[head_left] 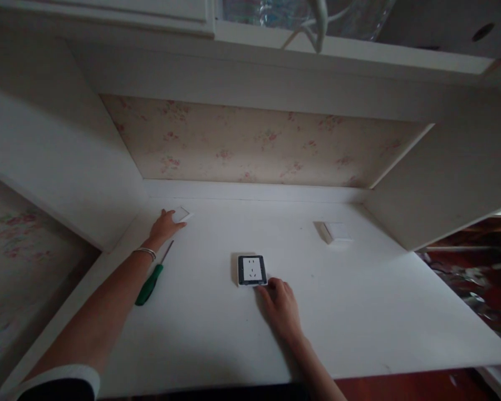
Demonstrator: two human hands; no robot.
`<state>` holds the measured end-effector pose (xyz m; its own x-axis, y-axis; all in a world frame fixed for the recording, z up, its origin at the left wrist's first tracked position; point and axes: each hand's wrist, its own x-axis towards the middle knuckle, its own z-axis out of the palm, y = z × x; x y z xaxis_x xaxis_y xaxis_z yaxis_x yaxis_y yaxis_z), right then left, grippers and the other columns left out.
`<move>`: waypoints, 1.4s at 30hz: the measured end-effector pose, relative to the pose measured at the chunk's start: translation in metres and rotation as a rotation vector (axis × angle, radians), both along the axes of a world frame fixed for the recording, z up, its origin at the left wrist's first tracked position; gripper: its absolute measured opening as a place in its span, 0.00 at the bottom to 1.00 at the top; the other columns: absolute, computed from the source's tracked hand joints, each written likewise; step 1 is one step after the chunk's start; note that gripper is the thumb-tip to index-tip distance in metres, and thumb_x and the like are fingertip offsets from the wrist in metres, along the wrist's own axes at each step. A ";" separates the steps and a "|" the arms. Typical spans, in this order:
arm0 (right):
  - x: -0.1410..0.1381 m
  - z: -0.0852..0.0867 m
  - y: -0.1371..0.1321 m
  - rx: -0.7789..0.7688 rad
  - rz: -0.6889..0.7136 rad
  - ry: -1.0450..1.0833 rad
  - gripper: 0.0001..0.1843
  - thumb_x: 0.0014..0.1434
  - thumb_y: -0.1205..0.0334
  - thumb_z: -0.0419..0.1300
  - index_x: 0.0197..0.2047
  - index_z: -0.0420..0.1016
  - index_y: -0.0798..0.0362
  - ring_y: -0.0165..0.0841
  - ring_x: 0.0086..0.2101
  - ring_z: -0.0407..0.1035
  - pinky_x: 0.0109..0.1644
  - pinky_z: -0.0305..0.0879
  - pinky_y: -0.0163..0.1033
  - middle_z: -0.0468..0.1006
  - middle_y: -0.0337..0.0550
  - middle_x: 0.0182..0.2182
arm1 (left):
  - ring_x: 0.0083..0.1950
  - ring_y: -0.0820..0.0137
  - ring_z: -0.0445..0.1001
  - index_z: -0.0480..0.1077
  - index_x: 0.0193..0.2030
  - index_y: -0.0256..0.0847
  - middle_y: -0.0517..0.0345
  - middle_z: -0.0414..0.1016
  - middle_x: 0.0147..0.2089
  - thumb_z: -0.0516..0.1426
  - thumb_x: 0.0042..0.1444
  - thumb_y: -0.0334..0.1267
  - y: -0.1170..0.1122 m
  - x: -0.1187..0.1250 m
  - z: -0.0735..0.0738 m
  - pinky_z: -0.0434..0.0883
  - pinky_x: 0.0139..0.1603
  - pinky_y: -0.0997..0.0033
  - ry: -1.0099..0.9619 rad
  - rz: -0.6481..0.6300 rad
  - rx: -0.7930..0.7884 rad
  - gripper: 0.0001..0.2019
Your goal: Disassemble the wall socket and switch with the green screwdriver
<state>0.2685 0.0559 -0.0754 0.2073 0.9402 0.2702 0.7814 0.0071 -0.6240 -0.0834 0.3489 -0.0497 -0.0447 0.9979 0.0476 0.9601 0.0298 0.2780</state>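
Observation:
My left hand reaches to the back left of the white desk, its fingers closed on a small white plate. My right hand rests near the desk's middle, fingertips touching the near edge of a wall socket with a dark frame and a white face that lies flat. A green-handled screwdriver lies just right of my left forearm, tip pointing away from me. A bracelet circles my left wrist.
A small white box sits at the back right of the desk. Floral wallpaper backs the alcove, with white side panels left and right and a shelf overhead. Clutter shows beyond the desk's right edge.

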 end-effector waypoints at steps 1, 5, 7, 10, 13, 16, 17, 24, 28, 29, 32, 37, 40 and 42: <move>-0.001 0.000 0.001 -0.005 0.014 -0.026 0.15 0.66 0.48 0.54 0.38 0.71 0.52 0.41 0.38 0.71 0.45 0.65 0.46 0.78 0.47 0.34 | 0.64 0.47 0.65 0.61 0.64 0.31 0.32 0.55 0.69 0.61 0.52 0.54 -0.005 0.000 0.001 0.66 0.60 0.55 -0.013 -0.003 0.021 0.38; -0.003 0.000 0.003 -0.015 0.063 -0.068 0.16 0.68 0.50 0.52 0.36 0.72 0.52 0.40 0.38 0.71 0.49 0.61 0.47 0.78 0.45 0.32 | 0.61 0.52 0.68 0.67 0.58 0.32 0.37 0.67 0.61 0.56 0.55 0.55 -0.051 -0.009 0.007 0.65 0.61 0.58 -0.056 -0.084 0.110 0.31; -0.002 0.000 0.002 -0.008 0.069 -0.042 0.17 0.68 0.50 0.51 0.36 0.72 0.52 0.39 0.37 0.71 0.51 0.60 0.47 0.78 0.45 0.32 | 0.56 0.52 0.72 0.70 0.54 0.32 0.39 0.73 0.54 0.54 0.56 0.56 -0.088 -0.019 0.007 0.66 0.59 0.56 -0.012 -0.106 0.095 0.29; 0.001 -0.001 0.000 0.006 0.046 0.030 0.20 0.69 0.48 0.49 0.34 0.72 0.51 0.39 0.37 0.71 0.49 0.62 0.45 0.78 0.45 0.32 | 0.53 0.50 0.74 0.69 0.53 0.31 0.38 0.75 0.49 0.53 0.54 0.59 -0.150 -0.038 0.001 0.67 0.56 0.55 0.016 -0.052 -0.008 0.32; 0.003 0.000 -0.004 0.000 -0.011 0.090 0.22 0.68 0.45 0.48 0.33 0.72 0.51 0.38 0.34 0.70 0.41 0.64 0.42 0.77 0.45 0.30 | 0.50 0.51 0.75 0.70 0.50 0.34 0.40 0.76 0.48 0.52 0.54 0.61 -0.201 -0.052 -0.006 0.70 0.50 0.58 -0.033 0.008 -0.177 0.31; -0.003 0.004 -0.011 -0.013 0.018 0.144 0.21 0.68 0.46 0.49 0.32 0.71 0.51 0.35 0.30 0.68 0.35 0.63 0.39 0.75 0.43 0.28 | 0.49 0.51 0.76 0.69 0.49 0.36 0.41 0.76 0.47 0.50 0.57 0.56 -0.227 -0.052 -0.008 0.70 0.48 0.58 -0.047 0.068 -0.182 0.26; -0.008 0.007 -0.015 -0.017 0.047 0.167 0.20 0.69 0.47 0.49 0.33 0.71 0.51 0.34 0.29 0.68 0.34 0.63 0.38 0.74 0.42 0.28 | 0.49 0.50 0.76 0.70 0.48 0.37 0.42 0.77 0.46 0.49 0.57 0.55 -0.231 -0.049 -0.006 0.70 0.46 0.58 -0.052 0.089 -0.172 0.24; -0.048 0.038 -0.047 -0.062 0.357 0.185 0.15 0.66 0.61 0.54 0.55 0.68 0.51 0.32 0.32 0.72 0.37 0.72 0.37 0.74 0.47 0.47 | 0.20 0.67 0.65 0.69 0.31 0.42 0.64 0.62 0.18 0.52 0.54 0.63 -0.264 0.034 0.021 0.59 0.22 0.72 -0.724 0.132 -0.339 0.24; -0.057 0.062 -0.054 0.055 0.534 -0.044 0.28 0.63 0.68 0.53 0.66 0.60 0.48 0.39 0.45 0.73 0.47 0.75 0.46 0.60 0.55 0.64 | 0.19 0.74 0.58 0.69 0.32 0.40 0.64 0.62 0.20 0.57 0.54 0.61 -0.293 0.102 0.035 0.52 0.18 0.74 -1.149 0.021 -0.397 0.22; -0.057 0.067 -0.053 0.084 0.568 -0.093 0.30 0.62 0.70 0.52 0.67 0.59 0.47 0.40 0.47 0.72 0.49 0.74 0.47 0.58 0.55 0.65 | 0.19 0.74 0.58 0.71 0.34 0.40 0.64 0.63 0.21 0.57 0.54 0.60 -0.298 0.116 0.038 0.53 0.18 0.74 -1.184 -0.029 -0.424 0.21; -0.050 0.077 -0.050 0.148 0.612 -0.168 0.33 0.61 0.73 0.50 0.68 0.57 0.49 0.44 0.55 0.68 0.53 0.73 0.49 0.61 0.55 0.64 | 0.23 0.71 0.62 0.73 0.36 0.41 0.63 0.63 0.21 0.55 0.58 0.56 -0.310 0.145 0.048 0.60 0.23 0.72 -1.165 -0.171 -0.393 0.19; -0.026 0.080 -0.047 0.279 0.555 -0.132 0.31 0.63 0.73 0.49 0.68 0.57 0.49 0.40 0.57 0.66 0.56 0.72 0.46 0.68 0.52 0.60 | 0.41 0.65 0.70 0.74 0.48 0.44 0.55 0.72 0.40 0.52 0.65 0.47 -0.313 0.155 0.071 0.70 0.45 0.66 -1.100 -0.538 -0.289 0.14; -0.012 0.084 -0.045 0.357 0.423 0.002 0.26 0.63 0.69 0.54 0.64 0.63 0.47 0.39 0.54 0.70 0.53 0.73 0.45 0.74 0.50 0.54 | 0.36 0.68 0.68 0.73 0.54 0.46 0.55 0.68 0.39 0.51 0.66 0.46 -0.306 0.151 0.073 0.69 0.38 0.68 -1.024 -0.679 -0.298 0.16; -0.006 0.091 -0.042 0.396 0.277 0.111 0.21 0.62 0.66 0.60 0.58 0.68 0.47 0.39 0.50 0.72 0.52 0.73 0.46 0.77 0.48 0.50 | 0.34 0.69 0.67 0.72 0.56 0.47 0.56 0.67 0.38 0.52 0.66 0.46 -0.295 0.150 0.063 0.68 0.35 0.68 -0.968 -0.667 -0.224 0.17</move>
